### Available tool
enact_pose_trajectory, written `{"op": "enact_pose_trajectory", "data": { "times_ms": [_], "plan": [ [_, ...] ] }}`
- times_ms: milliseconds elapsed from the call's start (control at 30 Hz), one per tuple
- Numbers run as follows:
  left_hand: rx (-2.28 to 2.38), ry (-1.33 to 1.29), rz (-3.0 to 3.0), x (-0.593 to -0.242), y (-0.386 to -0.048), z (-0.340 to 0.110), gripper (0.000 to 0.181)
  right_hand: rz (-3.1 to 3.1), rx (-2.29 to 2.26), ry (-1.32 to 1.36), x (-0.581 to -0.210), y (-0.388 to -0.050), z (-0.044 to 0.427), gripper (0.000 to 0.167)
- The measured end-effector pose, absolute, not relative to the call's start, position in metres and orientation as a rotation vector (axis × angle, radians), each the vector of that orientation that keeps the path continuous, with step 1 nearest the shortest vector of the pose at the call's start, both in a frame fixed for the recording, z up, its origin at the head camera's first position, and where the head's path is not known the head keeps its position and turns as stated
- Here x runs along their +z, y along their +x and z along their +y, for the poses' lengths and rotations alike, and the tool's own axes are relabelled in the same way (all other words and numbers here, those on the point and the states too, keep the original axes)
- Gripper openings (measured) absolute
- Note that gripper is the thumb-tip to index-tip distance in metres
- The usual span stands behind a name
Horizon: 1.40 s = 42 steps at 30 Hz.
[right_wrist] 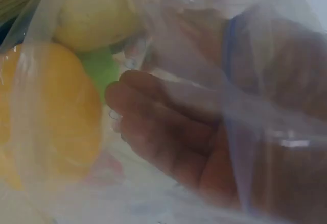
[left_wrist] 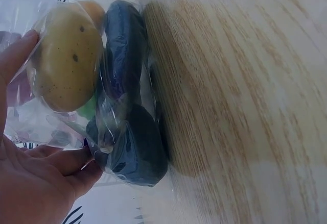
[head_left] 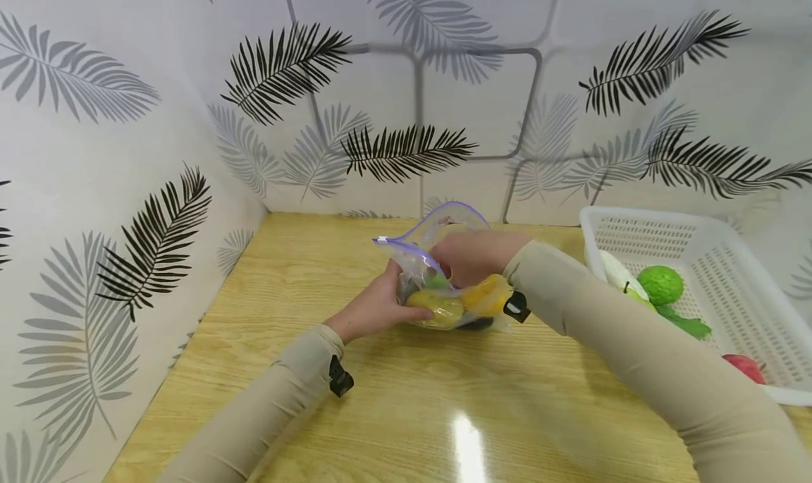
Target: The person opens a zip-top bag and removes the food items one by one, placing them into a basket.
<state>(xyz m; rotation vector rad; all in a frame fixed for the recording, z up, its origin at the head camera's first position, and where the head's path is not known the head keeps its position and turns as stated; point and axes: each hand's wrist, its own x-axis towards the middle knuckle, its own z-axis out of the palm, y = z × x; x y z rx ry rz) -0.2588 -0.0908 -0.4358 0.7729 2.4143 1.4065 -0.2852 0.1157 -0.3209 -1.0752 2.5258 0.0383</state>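
Observation:
A clear zip bag with a purple seal [head_left: 414, 252] lies on the table, its mouth apart. Inside it are a yellow potato-like item [head_left: 444, 309] [left_wrist: 66, 58], an orange item [head_left: 487, 296] [right_wrist: 61, 117], dark long items [left_wrist: 122, 55] and something green [right_wrist: 99, 68]. My left hand [head_left: 378, 307] [left_wrist: 43, 178] grips the bag's left side, thumb on the front near the yellow item. My right hand [head_left: 472, 252] [right_wrist: 168, 127] is inside the bag mouth, fingers extended and loosely bent beside the orange item, with nothing visible in them.
At the right stands a white perforated basket [head_left: 755, 278] holding a green bumpy item [head_left: 660, 285], a white item [head_left: 614, 270], a green leafy piece [head_left: 688, 323] and a red item [head_left: 745, 367]. A leaf-patterned covering [head_left: 380, 81] rises behind the wooden table [head_left: 406, 412].

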Motion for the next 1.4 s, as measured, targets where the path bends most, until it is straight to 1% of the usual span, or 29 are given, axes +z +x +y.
{"op": "enact_pose_trajectory", "data": {
  "times_ms": [133, 200, 267, 333, 400, 567, 667, 833, 967, 1233, 1400],
  "plan": [
    [1.398, 0.787, 2.42, -0.435, -0.257, -0.091, 0.11, 2.486, -0.001, -1.107, -0.327, -0.283, 0.113, 0.022],
    [1.401, 0.818, 2.411, -0.435, -0.257, -0.09, 0.11, 2.47, -0.014, -1.114, -0.329, -0.281, 0.112, 0.013],
    [1.413, 0.859, 2.392, -0.436, -0.258, -0.089, 0.108, 2.46, -0.004, -1.112, -0.33, -0.28, 0.111, 0.015],
    [1.423, 0.877, 2.367, -0.436, -0.258, -0.088, 0.104, 2.451, 0.023, -1.076, -0.33, -0.278, 0.11, 0.022],
    [1.435, 0.886, 2.349, -0.437, -0.258, -0.089, 0.1, 2.449, 0.074, -1.049, -0.33, -0.276, 0.109, 0.022],
    [1.442, 0.875, 2.324, -0.436, -0.258, -0.089, 0.098, 2.443, 0.178, -0.993, -0.328, -0.272, 0.11, 0.011],
    [1.444, 0.9, 2.317, -0.435, -0.259, -0.089, 0.098, 2.451, 0.182, -0.955, -0.328, -0.27, 0.11, 0.008],
    [1.417, 1.04, 2.368, -0.433, -0.261, -0.086, 0.1, 2.444, 0.184, -0.976, -0.33, -0.269, 0.11, 0.014],
    [1.384, 1.1, 2.415, -0.431, -0.261, -0.085, 0.101, 2.432, 0.182, -1.028, -0.333, -0.269, 0.11, 0.02],
    [1.373, 1.026, 2.39, -0.431, -0.261, -0.089, 0.101, 2.441, 0.142, -1.048, -0.339, -0.269, 0.109, 0.025],
    [1.375, 1.044, 2.409, -0.433, -0.26, -0.088, 0.102, 2.436, 0.094, -1.087, -0.342, -0.267, 0.11, 0.029]
  ]
}}
